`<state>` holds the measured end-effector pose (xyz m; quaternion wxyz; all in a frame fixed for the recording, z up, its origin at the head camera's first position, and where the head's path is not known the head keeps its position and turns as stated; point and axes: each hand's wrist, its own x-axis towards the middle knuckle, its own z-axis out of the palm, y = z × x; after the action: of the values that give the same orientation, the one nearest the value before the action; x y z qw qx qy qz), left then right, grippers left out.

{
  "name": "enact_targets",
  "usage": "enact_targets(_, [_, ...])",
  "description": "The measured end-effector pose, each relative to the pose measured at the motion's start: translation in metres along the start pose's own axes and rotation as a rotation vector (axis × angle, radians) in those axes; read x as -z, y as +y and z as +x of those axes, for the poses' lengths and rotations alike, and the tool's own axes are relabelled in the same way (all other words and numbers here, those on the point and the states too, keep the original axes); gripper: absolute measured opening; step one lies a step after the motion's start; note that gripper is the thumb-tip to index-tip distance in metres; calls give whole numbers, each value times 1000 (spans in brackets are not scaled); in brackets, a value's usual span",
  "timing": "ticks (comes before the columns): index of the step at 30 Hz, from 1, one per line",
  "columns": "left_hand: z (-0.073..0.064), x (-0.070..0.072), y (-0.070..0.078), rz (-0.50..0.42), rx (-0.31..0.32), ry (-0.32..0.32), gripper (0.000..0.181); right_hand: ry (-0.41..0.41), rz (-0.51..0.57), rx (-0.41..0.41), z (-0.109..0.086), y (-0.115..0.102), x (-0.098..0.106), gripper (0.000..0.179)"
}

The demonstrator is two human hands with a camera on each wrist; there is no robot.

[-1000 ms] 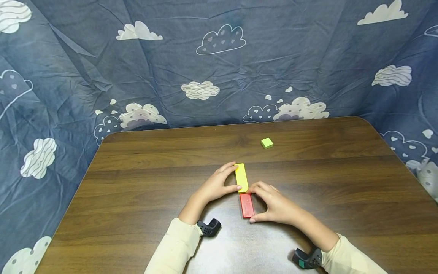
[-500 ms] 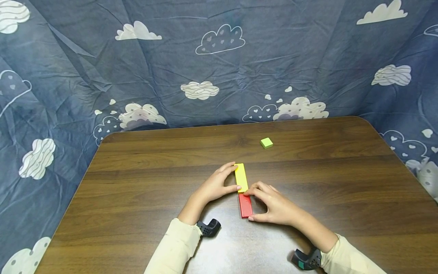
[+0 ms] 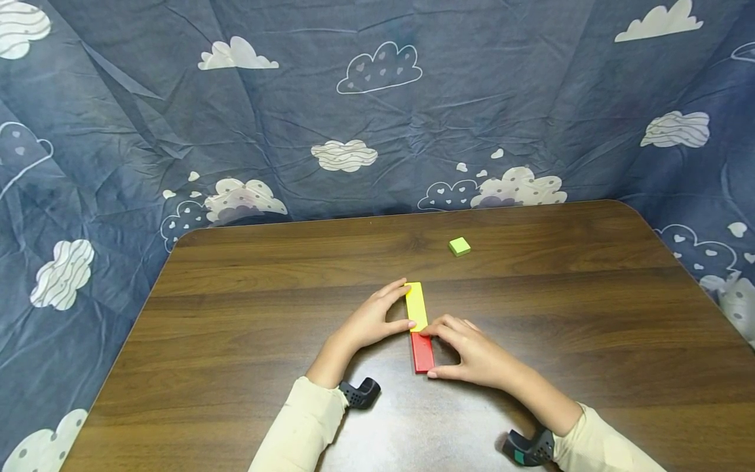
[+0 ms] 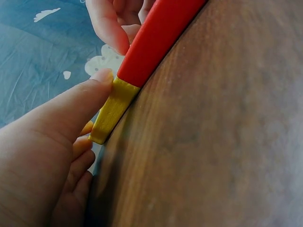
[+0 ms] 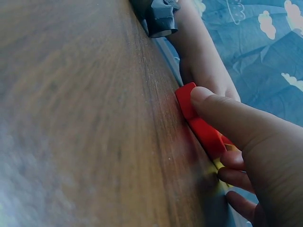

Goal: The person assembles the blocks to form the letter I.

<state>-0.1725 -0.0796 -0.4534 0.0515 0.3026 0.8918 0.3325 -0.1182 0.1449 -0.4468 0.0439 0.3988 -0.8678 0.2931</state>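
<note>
A yellow rectangular block (image 3: 416, 305) lies lengthwise on the table. Directly at its near end is a red rectangular block (image 3: 422, 356), and the two ends meet in a line. My left hand (image 3: 370, 320) pinches the yellow block, with the thumb by its near end and fingertips at the far end. From the other side my right hand (image 3: 476, 353) holds the red block between a thumb at its near corner and fingers at its far end. In the left wrist view the left thumb (image 4: 102, 78) touches the yellow block close to the joint.
A small light green square block (image 3: 460, 247) rests farther back on the brown wooden table (image 3: 283, 269). Behind the table hangs a blue cloth (image 3: 377, 118) with cloud prints. Each wrist carries a black strapped device.
The red block has shifted slightly left and away from me, right up against the yellow block's near end, moved by the right hand. The left hand and yellow block stay nearly still.
</note>
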Motion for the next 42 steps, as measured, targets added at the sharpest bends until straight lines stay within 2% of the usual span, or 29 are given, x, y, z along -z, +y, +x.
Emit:
enact_targets(4, [-1, -1, -1, -35, -3, 20, 67, -7, 1, -3, 0, 0, 1, 54])
enact_targets(8, [-4, -1, -1, -77, -15, 67, 64, -11, 1, -2, 0, 0, 0, 54])
enact_targets(14, [-11, -3, -1, -87, -37, 101, 59, -8, -2, 1, -1, 1, 0, 55])
enact_targets(22, [-17, -2, 4, -50, -75, 73, 63, -27, -16, 2, 0, -1, 0, 55])
enact_targets(32, [-20, -2, 9, 11, -85, 12, 72, -30, -30, -26, 1, -4, 1, 55])
enact_targets(42, [-18, -4, 6, 25, -89, 16, 71, 7, 3, -13, 3, -3, 2, 54])
